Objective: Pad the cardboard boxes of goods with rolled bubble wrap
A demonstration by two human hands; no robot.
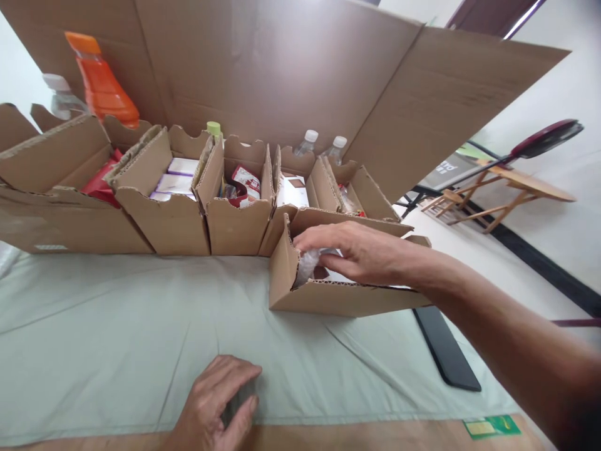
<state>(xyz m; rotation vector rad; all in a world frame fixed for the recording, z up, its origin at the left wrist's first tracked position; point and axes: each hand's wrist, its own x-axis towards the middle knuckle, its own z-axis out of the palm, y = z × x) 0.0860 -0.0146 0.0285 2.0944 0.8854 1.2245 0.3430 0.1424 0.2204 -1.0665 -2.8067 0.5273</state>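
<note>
My right hand point(335, 247) reaches over the long side of a low cardboard box point(323, 299) that stands in front of the others. Its fingers and thumb bend around crumpled, clear bubble wrap point(307, 264) at the box's left end; the fingertips are partly hidden inside. White things with a brown patch lie beneath the hand. Low over the pale green cloth point(117, 313), my left hand point(223, 401) holds nothing, its curved fingers and thumb apart.
Behind stands a row of cardboard bins with a red packet point(104, 178), white-and-purple boxes point(176, 178) and a red-and-white pouch point(246, 185). An orange bottle point(103, 84) stands behind them, before a tall cardboard panel point(282, 69). A black phone-like slab point(448, 351) and green card point(493, 426) lie right.
</note>
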